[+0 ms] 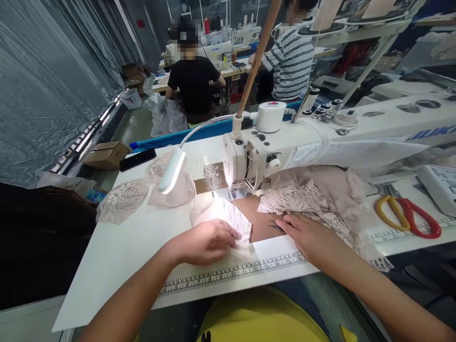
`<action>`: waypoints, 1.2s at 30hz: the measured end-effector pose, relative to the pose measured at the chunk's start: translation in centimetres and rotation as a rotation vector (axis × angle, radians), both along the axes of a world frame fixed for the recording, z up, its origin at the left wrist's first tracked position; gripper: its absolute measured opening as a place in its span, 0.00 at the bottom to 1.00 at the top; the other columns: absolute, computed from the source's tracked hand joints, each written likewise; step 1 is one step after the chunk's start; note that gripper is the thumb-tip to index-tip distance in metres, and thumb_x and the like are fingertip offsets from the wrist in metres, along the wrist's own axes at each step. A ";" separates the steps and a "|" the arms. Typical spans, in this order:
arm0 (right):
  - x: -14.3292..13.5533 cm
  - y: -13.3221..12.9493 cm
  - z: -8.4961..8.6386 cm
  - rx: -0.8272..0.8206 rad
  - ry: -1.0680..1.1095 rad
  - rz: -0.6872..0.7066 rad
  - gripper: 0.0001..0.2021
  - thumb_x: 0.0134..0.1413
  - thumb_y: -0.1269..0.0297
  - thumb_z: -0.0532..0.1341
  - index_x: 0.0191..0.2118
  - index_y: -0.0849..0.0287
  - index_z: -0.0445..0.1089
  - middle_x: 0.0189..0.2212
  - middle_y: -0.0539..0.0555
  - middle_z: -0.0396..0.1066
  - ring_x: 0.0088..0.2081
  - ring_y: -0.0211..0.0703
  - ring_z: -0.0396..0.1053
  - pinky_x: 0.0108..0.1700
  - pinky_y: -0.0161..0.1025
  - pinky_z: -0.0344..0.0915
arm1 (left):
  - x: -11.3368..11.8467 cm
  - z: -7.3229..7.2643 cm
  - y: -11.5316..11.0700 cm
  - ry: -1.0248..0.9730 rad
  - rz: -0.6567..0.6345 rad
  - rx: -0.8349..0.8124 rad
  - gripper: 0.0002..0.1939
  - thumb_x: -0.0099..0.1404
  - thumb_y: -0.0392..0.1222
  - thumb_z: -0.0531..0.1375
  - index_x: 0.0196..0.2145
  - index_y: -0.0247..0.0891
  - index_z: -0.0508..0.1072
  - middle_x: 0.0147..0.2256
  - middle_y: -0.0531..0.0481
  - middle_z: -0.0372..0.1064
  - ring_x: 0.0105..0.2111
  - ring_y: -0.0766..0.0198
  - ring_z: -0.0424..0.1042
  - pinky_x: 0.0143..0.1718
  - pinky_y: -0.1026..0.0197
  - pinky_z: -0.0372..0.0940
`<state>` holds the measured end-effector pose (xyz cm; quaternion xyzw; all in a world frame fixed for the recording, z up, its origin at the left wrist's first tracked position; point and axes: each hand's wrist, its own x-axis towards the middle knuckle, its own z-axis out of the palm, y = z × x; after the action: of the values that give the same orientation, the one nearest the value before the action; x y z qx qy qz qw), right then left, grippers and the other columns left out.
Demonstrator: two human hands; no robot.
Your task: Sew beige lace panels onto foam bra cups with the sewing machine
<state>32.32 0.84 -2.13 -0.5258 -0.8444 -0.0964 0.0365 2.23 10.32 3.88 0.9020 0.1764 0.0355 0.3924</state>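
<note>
Under the lit needle area of the white sewing machine (237, 164) lies a pale lace piece (228, 216). My left hand (210, 241) is closed on the near edge of that piece, fingers pressed together. To the right, my right hand (302, 232) rests at the brown plate's edge, its fingers around the handle end of small dark snips (276, 225). Beige lace fabric (295, 197) is bunched just behind and beside the right hand. More lace pieces (124, 199) lie on the left of the white table (142, 251).
Red and yellow scissors (409, 216) lie at the right. A black phone (138, 159) is at the back left, near a lamp (172, 171). A ruler strip (231, 275) runs along the front edge. Two people sit beyond at other machines.
</note>
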 end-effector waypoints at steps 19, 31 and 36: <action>-0.3 -1.8 2.2 0.191 0.570 0.115 0.13 0.60 0.72 0.54 0.48 0.56 0.67 0.37 0.54 0.76 0.39 0.43 0.74 0.42 0.39 0.70 | 1.5 -3.0 5.6 -0.008 0.505 -0.343 0.23 0.54 0.49 0.65 0.44 0.33 0.73 0.37 0.45 0.73 0.33 0.60 0.71 0.33 0.63 0.65; -6.9 4.1 2.9 -0.449 0.879 -0.102 0.21 0.63 0.53 0.49 0.54 0.53 0.68 0.51 0.52 0.71 0.53 0.49 0.68 0.51 0.45 0.66 | 0.5 -2.9 2.0 -0.274 0.582 -0.696 0.14 0.56 0.48 0.66 0.31 0.32 0.77 0.29 0.48 0.72 0.29 0.66 0.67 0.33 0.64 0.62; -8.0 4.8 3.7 -0.557 0.954 -0.184 0.17 0.57 0.54 0.57 0.50 0.50 0.71 0.48 0.50 0.73 0.48 0.49 0.70 0.50 0.45 0.65 | 0.7 -3.4 1.5 -0.311 0.566 -0.680 0.15 0.56 0.48 0.66 0.32 0.31 0.78 0.30 0.45 0.73 0.31 0.63 0.69 0.34 0.62 0.62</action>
<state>24.28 5.60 1.53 -0.5724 -0.6785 0.3759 0.2658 2.96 11.80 0.44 0.6227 0.3562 0.2160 0.6624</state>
